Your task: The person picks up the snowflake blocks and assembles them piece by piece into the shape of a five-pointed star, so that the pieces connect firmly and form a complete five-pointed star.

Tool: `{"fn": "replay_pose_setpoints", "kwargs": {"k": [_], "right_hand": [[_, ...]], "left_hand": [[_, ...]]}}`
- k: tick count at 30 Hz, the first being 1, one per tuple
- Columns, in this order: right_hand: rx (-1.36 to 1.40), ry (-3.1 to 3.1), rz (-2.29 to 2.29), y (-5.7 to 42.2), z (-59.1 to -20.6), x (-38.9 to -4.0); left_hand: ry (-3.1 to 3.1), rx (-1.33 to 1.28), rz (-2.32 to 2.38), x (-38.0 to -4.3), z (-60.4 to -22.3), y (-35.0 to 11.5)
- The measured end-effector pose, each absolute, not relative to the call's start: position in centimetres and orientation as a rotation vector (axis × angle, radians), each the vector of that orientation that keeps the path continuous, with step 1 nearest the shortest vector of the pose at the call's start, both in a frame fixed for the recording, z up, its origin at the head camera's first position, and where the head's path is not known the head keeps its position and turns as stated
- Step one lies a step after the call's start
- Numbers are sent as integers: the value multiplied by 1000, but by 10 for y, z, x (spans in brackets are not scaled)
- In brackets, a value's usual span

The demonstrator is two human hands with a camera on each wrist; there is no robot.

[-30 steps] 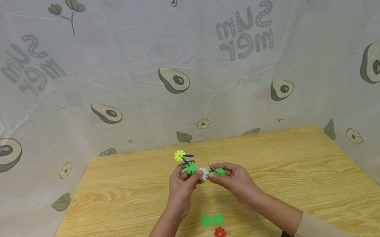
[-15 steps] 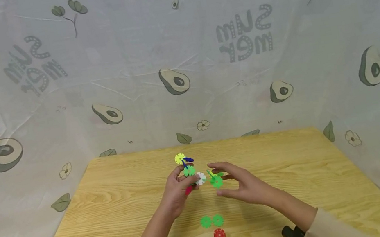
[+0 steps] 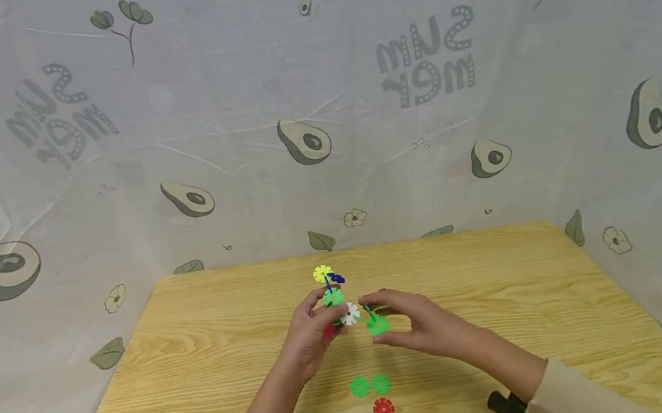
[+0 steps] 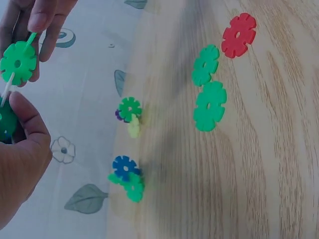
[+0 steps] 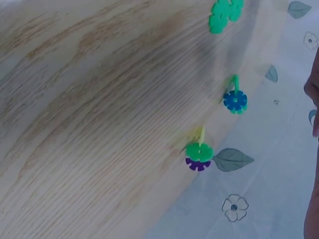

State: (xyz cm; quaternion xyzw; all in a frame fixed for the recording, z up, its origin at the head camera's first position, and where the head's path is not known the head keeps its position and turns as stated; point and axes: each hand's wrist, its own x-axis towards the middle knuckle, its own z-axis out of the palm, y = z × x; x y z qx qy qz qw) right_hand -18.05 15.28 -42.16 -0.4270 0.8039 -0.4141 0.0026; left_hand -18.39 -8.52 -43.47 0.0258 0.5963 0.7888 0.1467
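Observation:
My left hand (image 3: 312, 336) pinches a white notched plastic disc (image 3: 350, 314) between thumb and fingers. It belongs to a joined cluster with a green disc (image 3: 333, 296), a blue one (image 3: 335, 278), a yellow one (image 3: 323, 273) on top and a red one (image 3: 328, 333) below the fingers. Just right of the white disc, my right hand (image 3: 423, 318) holds a green disc (image 3: 378, 325) with another green piece set across it. In the left wrist view the right thumb meets that crosswise piece, and the white disc, edge-on, overlaps the green disc (image 4: 18, 62).
Two loose green discs (image 3: 370, 385) and a red disc (image 3: 384, 409) lie on the wooden table (image 3: 201, 371) nearer the body. Behind the hands stand a blue-and-green cluster (image 5: 235, 101) and a green, purple and yellow one (image 5: 199, 152). A patterned curtain (image 3: 328, 185) hangs beyond.
My right hand has left the white disc's edge, spread its fingers, then closed them nearer the green disc. The left-hand cluster has turned a little, its yellow top shifting right.

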Motion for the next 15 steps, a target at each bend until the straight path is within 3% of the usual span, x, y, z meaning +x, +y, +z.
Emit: {"fn": "replay_pose_setpoints", "kwargs": {"k": [15], "right_hand": [[-1449,2659,-1316,141,-423,-177]], "left_hand": [[1759,42,2336,-183,-428,-82]]}}
